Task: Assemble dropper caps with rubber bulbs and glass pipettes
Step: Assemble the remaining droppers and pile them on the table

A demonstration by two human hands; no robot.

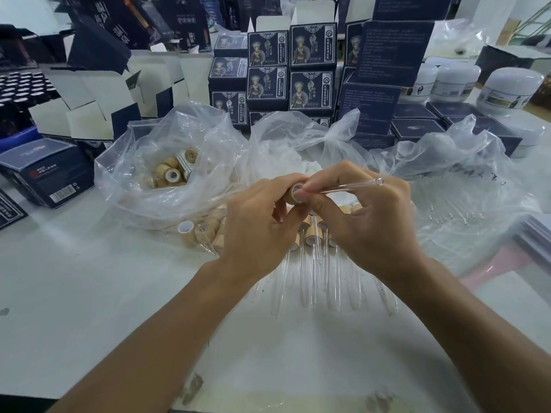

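Note:
My left hand grips a wooden dropper cap with its white-lined opening turned toward the right. My right hand pinches a clear glass pipette that points up and right, its near end at the cap's opening. Both hands hover above the table's middle. Under them lies a row of assembled droppers, wooden caps away from me and glass tubes toward me. A clear bag of wooden caps sits at the left. The bag of white rubber bulbs is behind my hands. Loose pipettes lie in a bag on the right.
Dark blue printed boxes are stacked behind the bags. Open folded cartons stand at the back left, white jars at the back right. A flat dark box lies at the left. The white table spreads in front.

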